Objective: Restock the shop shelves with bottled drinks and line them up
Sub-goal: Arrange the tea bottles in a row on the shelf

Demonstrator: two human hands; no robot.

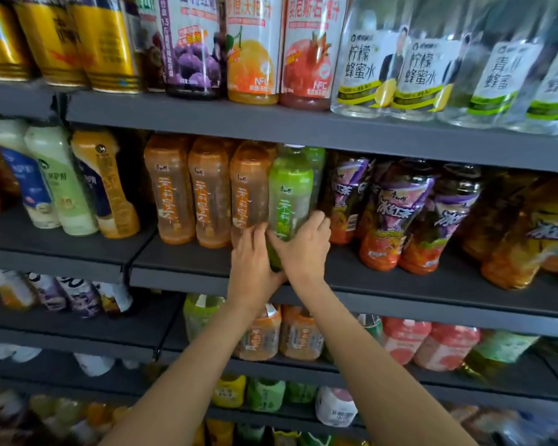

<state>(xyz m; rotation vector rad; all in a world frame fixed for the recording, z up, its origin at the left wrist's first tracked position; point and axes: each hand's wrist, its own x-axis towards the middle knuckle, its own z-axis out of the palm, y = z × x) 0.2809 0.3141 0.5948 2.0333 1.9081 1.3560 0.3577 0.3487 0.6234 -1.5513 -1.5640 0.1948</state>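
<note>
Both hands meet low on a green bottle point(290, 191) that stands on the dark shelf point(181, 255), second tier from the top. The left hand point(251, 268) lies against the bottle's lower left side, fingers fairly straight and pointing up, their tips touching the label. The right hand point(305, 249) wraps the lower right side, fingers curled around toward the back, thumb crossing the front near the left hand's fingertips. So the grip is a two-handed one: the right closed round the bottle, the left pressed flat to it. The bottle's base is hidden behind the hands, so whether it rests on the shelf or is lifted cannot be told. It stands roughly upright, cap close under the shelf above.

Just left of the grip, touching or nearly touching the green bottle, stands a row of three orange bottles point(210, 191). Further left are pale milk-drink bottles point(58, 185). Just right of the grip are purple-labelled iced tea bottles point(397, 217), leaning. Behind the green bottle a second green one point(316, 169) shows.

Above the grip, the top tier carries juice bottles point(253, 49) and clear lemon-honey water bottles point(368, 69). Below the grip, under the forearms, the next tier holds more orange and green bottles point(300, 336), blurred.
</note>
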